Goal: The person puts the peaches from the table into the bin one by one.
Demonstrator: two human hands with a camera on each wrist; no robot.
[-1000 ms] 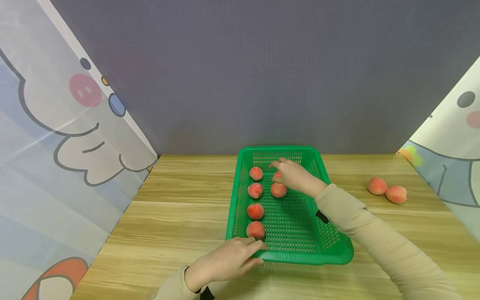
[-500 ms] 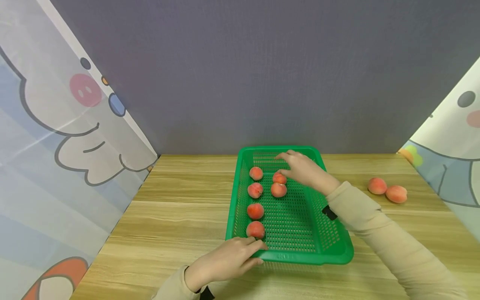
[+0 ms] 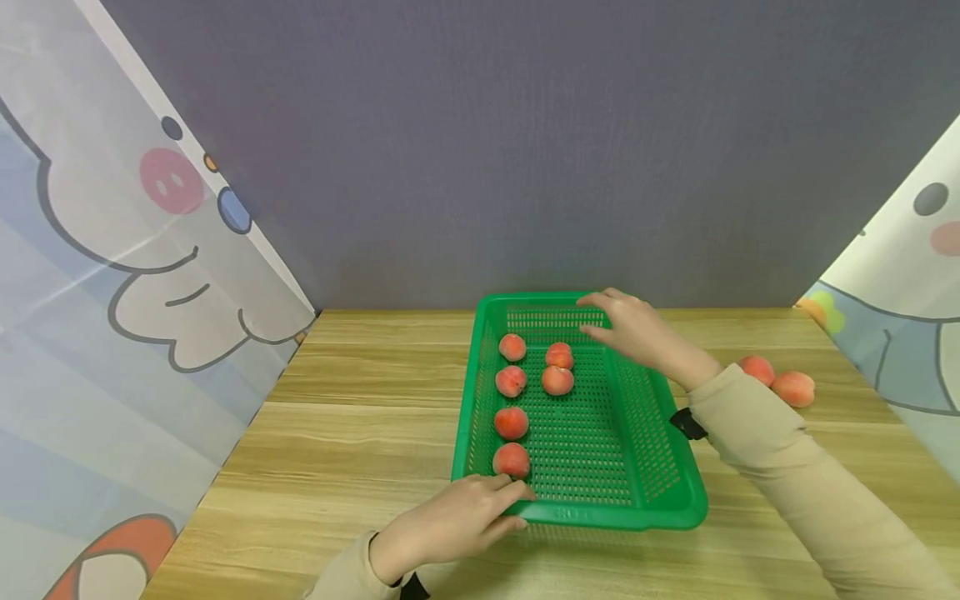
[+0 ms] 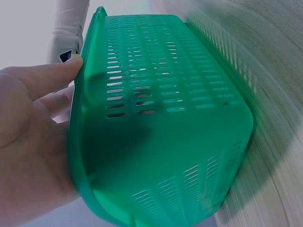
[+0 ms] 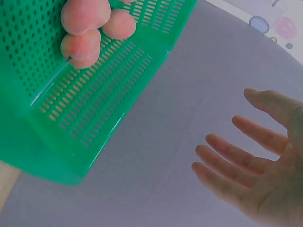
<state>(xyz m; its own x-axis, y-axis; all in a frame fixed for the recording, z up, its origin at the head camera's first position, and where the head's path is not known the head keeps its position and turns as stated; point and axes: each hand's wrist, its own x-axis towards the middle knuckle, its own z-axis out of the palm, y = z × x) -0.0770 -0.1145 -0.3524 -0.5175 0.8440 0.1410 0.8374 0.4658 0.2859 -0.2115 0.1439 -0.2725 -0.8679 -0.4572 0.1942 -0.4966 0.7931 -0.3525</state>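
A green plastic basket [image 3: 592,517] with slotted walls stands on the table. My left hand [image 3: 457,518] grips its near left rim; in the left wrist view the thumb [image 4: 61,75] lies on the near side of the rim, with the other fingers partly hidden behind it. Several peaches [image 3: 512,423] form a column along the basket's left side. Two more peaches [image 3: 557,381] touch each other to the right of the column's far end. Over the basket's far right corner hovers my right hand [image 3: 641,333], fingers spread and holding nothing, as the right wrist view also shows.
Two peaches [image 3: 793,389] lie side by side on the wooden table [image 3: 360,417] right of the basket, one partly covered by the right sleeve. A grey wall [image 3: 480,150] rises behind the table, and printed cartoon sheets [image 3: 172,333] stand at both sides.
My right hand has drawn away from the far peach of the second column, moving right and upward toward the basket's far right corner. The left hand and the basket have stayed in place.
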